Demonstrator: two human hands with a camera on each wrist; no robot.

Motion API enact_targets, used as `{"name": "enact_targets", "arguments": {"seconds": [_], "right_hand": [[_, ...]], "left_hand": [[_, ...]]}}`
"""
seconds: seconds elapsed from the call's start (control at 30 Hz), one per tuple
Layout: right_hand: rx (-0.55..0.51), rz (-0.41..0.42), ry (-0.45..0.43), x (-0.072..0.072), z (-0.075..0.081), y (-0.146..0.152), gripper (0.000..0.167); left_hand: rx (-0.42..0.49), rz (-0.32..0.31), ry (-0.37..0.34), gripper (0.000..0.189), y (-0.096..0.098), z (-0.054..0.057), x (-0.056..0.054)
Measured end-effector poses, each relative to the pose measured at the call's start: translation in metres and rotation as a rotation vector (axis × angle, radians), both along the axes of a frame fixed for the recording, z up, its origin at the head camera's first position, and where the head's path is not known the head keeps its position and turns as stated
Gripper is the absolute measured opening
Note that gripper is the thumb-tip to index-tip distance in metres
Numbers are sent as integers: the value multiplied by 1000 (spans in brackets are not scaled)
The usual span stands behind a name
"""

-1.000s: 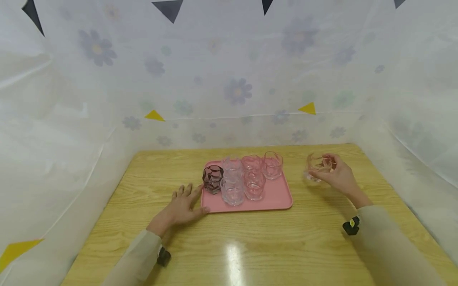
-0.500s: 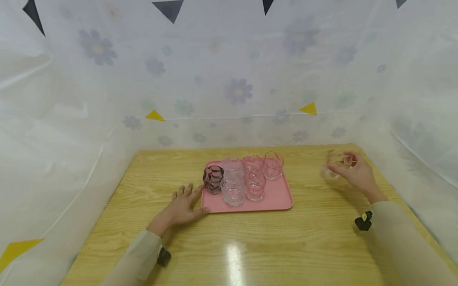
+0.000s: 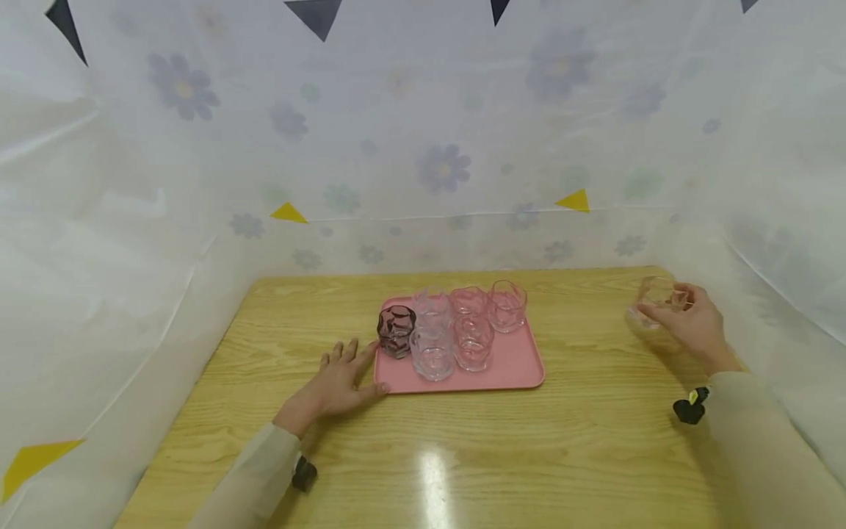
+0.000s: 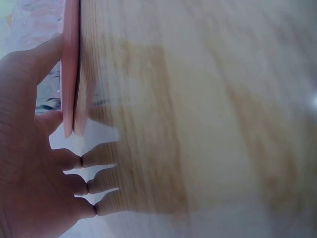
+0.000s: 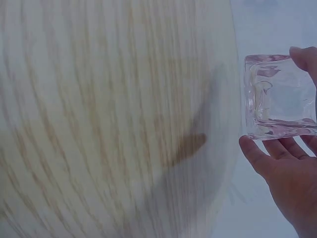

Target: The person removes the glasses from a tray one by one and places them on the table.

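My right hand [image 3: 690, 323] grips a clear glass [image 3: 651, 297] at the right of the table. In the right wrist view the glass [image 5: 280, 96] sits between the thumb and fingers, held off the tabletop. At the left end of the pink tray [image 3: 509, 367], my left hand [image 3: 337, 382] lies with its fingers spread. Its thumb and forefinger touch the tray's rim [image 4: 70, 64] in the left wrist view. Closest to that hand on the tray stands a dark purple faceted glass [image 3: 396, 332]. Several clear glasses, such as the front one [image 3: 433, 356], crowd beside it.
The wooden table [image 3: 463, 455] reaches to a white flowered sheet [image 3: 370, 169] at the back and on both sides. A glass [image 3: 507, 308] stands at the tray's back right corner. Yellow triangles [image 3: 573, 200] mark the back sheet.
My right hand has carried the clear glass rightward, farther from the tray. The left hand and the glasses on the tray stay as they were.
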State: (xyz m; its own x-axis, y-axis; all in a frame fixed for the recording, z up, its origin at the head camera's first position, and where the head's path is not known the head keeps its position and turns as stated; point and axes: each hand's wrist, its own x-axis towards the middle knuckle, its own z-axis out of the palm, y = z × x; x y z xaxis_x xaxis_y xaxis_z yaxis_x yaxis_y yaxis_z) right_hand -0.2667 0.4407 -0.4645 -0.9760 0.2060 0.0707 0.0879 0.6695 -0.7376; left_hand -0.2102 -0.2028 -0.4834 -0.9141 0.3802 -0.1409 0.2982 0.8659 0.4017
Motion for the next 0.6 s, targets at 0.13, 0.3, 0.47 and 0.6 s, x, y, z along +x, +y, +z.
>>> {"name": "enact_targets", "arguments": {"seconds": [0.13, 0.3, 0.47, 0.6], "right_hand": [[-10, -17, -8, -1, -2, 10, 103], [-16, -57, -16, -2, -4, 20, 105], [-46, -77, -21, -2, -4, 25, 105], [-61, -106, -41, -3, -4, 28, 107]], "left_hand": [[-7, -1, -1, 92, 0, 1, -1], [-15, -6, 0, 93, 0, 1, -1], [-13, -5, -3, 93, 0, 1, -1], [-10, -1, -7, 92, 0, 0, 0]]}}
